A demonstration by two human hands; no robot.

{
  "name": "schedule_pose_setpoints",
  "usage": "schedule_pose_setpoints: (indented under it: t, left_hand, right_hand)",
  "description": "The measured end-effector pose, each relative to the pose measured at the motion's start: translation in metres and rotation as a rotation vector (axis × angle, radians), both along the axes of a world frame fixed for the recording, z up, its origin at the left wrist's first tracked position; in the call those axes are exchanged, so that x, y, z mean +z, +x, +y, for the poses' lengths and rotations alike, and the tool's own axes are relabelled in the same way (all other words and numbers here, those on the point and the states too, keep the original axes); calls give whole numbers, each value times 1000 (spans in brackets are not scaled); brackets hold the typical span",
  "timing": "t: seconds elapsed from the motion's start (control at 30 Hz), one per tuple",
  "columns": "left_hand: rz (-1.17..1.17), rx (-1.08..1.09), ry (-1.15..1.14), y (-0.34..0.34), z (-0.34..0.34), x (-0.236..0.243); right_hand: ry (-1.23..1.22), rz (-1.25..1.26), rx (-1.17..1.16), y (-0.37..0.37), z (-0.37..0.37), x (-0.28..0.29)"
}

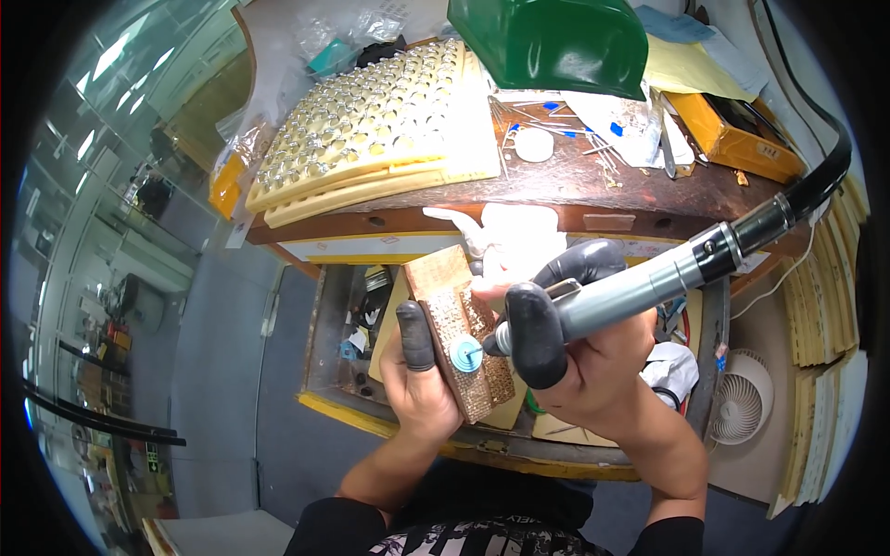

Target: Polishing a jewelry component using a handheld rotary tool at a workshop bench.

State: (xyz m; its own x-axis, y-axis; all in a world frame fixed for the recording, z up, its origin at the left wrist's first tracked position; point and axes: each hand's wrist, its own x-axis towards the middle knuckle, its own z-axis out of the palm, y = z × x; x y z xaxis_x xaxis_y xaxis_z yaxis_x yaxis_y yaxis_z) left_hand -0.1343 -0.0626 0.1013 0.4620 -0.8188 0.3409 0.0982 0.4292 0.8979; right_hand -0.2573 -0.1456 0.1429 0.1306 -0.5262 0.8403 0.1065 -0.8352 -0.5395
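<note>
My left hand (420, 394) is closed around a wooden block (439, 271), tilted above the open drawer. Rows of small gold-coloured, beaded pieces (475, 400) cover its face. A black finger cot sits on a finger of this hand. My right hand (593, 366), also with black finger cots, grips a silver rotary handpiece (640, 289). A small light-blue round disc (464, 354) on the tool's tip is at the block's face; whether it touches cannot be told. A black cable (830, 167) runs from the handpiece toward the upper right.
Under my hands lies an open drawer (348, 419) with tools and a white cloth. On the bench stand a yellowish tray (371, 139) of many small shiny pieces, a green bin (556, 46), loose burs, a white round lid (534, 145) and an orange box (732, 134). A fan (742, 397) sits right.
</note>
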Motion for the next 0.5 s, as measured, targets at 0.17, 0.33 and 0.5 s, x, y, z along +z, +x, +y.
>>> schedule_pose_setpoints:
  t: [0.17, 0.33, 0.5]
  left_hand:
    - [58, -10, -16, -2, 0, 0]
    - [44, 36, -20, 3, 1, -10]
    - [40, -1, -44, 2, 1, -6]
  right_hand:
    - [0, 27, -1, -2, 0, 0]
    - [12, 33, -3, -3, 0, 3]
    - [-17, 22, 23, -3, -2, 2]
